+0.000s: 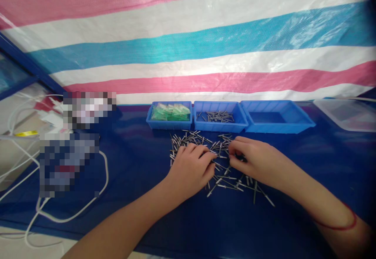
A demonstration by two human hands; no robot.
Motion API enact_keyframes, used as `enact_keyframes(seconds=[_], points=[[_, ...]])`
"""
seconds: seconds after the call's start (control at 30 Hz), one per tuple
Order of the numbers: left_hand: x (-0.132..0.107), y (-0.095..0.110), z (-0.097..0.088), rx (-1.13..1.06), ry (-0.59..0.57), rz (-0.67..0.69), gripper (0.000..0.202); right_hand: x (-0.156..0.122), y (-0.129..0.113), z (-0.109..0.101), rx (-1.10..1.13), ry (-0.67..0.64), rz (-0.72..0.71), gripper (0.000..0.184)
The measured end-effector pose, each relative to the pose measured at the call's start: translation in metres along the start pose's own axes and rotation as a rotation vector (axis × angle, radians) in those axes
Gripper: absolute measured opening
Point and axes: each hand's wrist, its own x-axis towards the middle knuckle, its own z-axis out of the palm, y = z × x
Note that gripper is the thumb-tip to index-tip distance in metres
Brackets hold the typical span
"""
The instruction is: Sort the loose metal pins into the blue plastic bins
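Observation:
A loose pile of silver pop rivets [221,178] lies spread on the dark blue tabletop. My left hand [192,169] rests over the left part of the pile, fingers curled down among the rivets and the thumb close to the forefinger. On the pile's right side is my right hand [249,155], its fingers bent in toward the thumb. What either hand grips is hidden by the fingers. Just behind the pile, a blue bin [220,126] holds more rivets. Left of it, another blue bin [169,125] contains green and clear small packets. The right-hand blue bin [279,126] has nothing in it.
A clear plastic container [343,114] stands at the far right. White cables [104,173] loop over the left side of the table [129,165], near two pixelated objects. A striped plastic sheet [188,51] hangs behind the bins.

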Motion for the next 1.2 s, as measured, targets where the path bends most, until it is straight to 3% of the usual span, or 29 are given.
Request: enact_keyframes(seconds=[0.2, 0.43, 0.53, 0.63, 0.73, 0.83, 0.93, 1.07, 1.2], points=[[0.004, -0.001, -0.003, -0.168, 0.18, -0.113, 0.033, -0.003, 0.0, -0.011, 0.358, -0.012, -0.112, 0.01], [0.005, 0.007, -0.009, -0.654, 0.041, -0.26, 0.031, -0.006, -0.022, -0.01, 0.634, 0.149, -0.252, 0.009], [0.006, 0.007, -0.006, -0.83, 0.082, -0.309, 0.026, -0.004, -0.027, -0.003, 0.683, 0.179, -0.232, 0.008], [0.007, 0.004, -0.003, -0.955, 0.161, -0.335, 0.024, -0.003, -0.03, 0.004, 0.795, 0.191, -0.1, 0.009], [0.007, 0.003, -0.004, -0.95, 0.217, -0.319, 0.022, -0.001, -0.033, 0.01, 0.972, 0.117, 0.026, 0.021], [0.006, 0.004, -0.009, -0.892, 0.241, -0.302, 0.02, 0.0, -0.036, 0.013, 1.143, -0.006, 0.056, 0.033], [0.005, 0.005, -0.013, -0.837, 0.253, -0.287, 0.019, 0.0, -0.04, 0.015, 1.337, -0.061, 0.113, 0.033], [0.006, 0.005, -0.014, -0.789, 0.278, -0.257, 0.019, 0.0, -0.045, 0.019, 1.517, -0.025, 0.196, 0.028], [0.006, 0.004, -0.014, -0.751, 0.299, -0.24, 0.019, 0.0, -0.044, 0.02, 1.538, 0.089, 0.214, 0.027]])
